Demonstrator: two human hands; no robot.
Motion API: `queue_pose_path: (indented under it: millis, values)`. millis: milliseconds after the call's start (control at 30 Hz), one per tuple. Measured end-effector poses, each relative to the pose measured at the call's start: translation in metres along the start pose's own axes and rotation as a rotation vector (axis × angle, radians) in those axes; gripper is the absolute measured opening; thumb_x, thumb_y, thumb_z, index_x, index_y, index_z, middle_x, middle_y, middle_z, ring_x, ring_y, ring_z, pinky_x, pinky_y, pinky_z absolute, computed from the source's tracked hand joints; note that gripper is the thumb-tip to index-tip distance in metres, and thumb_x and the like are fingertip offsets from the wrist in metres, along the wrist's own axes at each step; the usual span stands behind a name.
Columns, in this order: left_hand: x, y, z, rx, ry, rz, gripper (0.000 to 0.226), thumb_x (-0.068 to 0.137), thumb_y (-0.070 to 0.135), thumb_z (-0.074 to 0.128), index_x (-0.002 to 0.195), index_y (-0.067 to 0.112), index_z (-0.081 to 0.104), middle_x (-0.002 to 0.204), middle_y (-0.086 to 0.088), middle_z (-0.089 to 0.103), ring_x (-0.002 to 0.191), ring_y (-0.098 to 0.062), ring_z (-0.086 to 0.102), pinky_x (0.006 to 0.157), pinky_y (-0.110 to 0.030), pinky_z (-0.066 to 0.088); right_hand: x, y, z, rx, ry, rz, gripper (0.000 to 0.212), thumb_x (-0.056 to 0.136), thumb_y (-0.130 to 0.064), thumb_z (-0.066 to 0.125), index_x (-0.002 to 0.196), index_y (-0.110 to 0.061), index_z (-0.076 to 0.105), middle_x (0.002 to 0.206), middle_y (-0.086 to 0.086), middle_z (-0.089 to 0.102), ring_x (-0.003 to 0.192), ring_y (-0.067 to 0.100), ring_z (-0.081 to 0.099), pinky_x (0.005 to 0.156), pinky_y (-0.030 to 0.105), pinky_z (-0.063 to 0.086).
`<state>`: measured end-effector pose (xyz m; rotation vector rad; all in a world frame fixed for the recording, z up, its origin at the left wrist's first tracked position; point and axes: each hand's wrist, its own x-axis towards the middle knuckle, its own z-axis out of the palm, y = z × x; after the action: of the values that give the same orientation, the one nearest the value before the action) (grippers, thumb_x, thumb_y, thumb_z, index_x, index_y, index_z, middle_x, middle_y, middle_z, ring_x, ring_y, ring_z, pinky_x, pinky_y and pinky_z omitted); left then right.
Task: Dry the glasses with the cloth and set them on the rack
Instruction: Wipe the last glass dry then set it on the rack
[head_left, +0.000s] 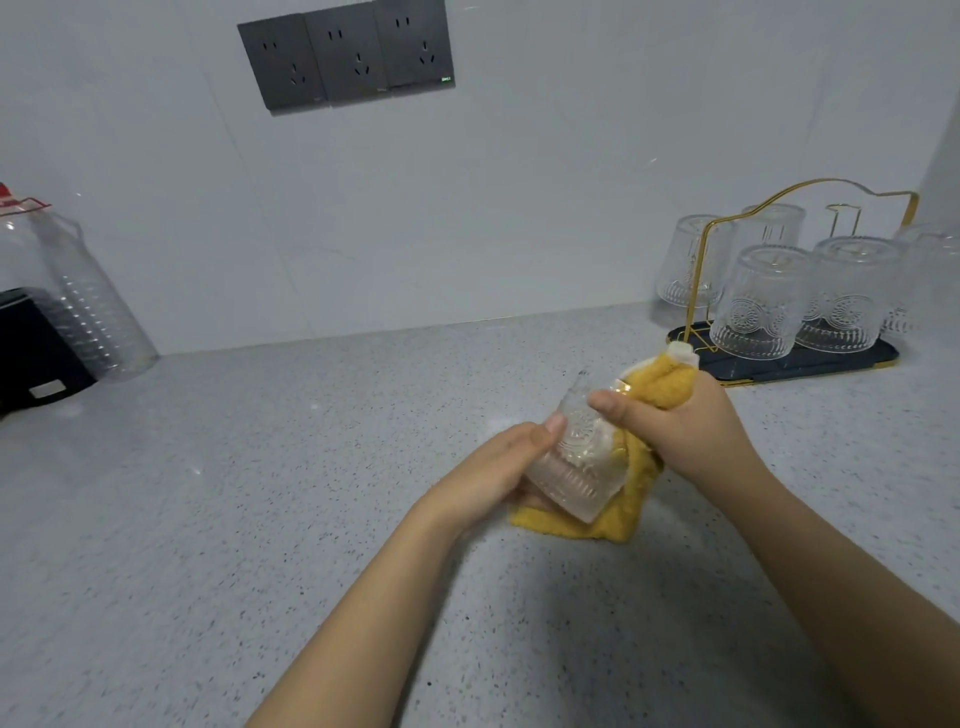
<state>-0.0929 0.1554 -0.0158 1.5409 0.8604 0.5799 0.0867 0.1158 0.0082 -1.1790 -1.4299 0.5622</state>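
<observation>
A clear embossed glass (566, 457) is held tilted above the counter, its thick base pointing toward me. My left hand (493, 467) grips it from the left, thumb lying along its side. My right hand (680, 431) grips a yellow cloth (623, 514) and presses it against the glass's right side, thumb on the glass near its rim. The cloth hangs below the glass and bunches above my right fist. The gold wire rack (810, 208) on a dark tray (810, 366) stands at the back right, with several glasses (758, 306) upside down on it.
A grey speckled counter (260, 493) runs to a pale tiled wall with three dark sockets (345, 54). At the far left stand a clear plastic bottle (78, 296) with a red cap and a black appliance (36, 348).
</observation>
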Motion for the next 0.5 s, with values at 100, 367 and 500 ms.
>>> queue_pose_path:
  millis: [100,367,500]
  values:
    - [0.000,0.005,0.008,-0.131,-0.119,-0.006,0.053,0.070,0.058,0.063,0.108,0.021,0.063,0.095,0.004,0.076,0.090,-0.013,0.072,0.080,-0.026,0.058,-0.001,0.002,0.006,0.095,-0.025,0.015,0.049,0.062,-0.043,0.076,0.044,-0.014,0.041,0.042,-0.005,0.037,0.041,0.009,0.037,0.042,0.018,0.032]
    - [0.001,0.007,0.005,-0.460,0.007,-0.049,0.021,0.078,0.023,0.072,0.096,0.011,0.072,0.093,-0.007,0.073,0.083,-0.020,0.070,0.078,-0.036,0.060,-0.004,0.007,0.020,0.307,0.282,0.314,0.036,0.084,-0.052,0.053,0.071,-0.021,0.065,0.074,-0.002,0.070,0.076,0.013,0.067,0.073,0.032,0.053]
    - [0.005,0.008,0.003,-0.886,0.193,0.096,0.027,0.080,0.013,0.072,0.104,0.001,0.070,0.103,-0.019,0.070,0.097,-0.031,0.068,0.089,-0.050,0.054,-0.007,0.017,0.030,0.412,0.295,0.543,0.047,0.082,-0.062,0.050,0.102,-0.023,0.067,0.107,0.001,0.069,0.103,0.022,0.062,0.097,0.047,0.046]
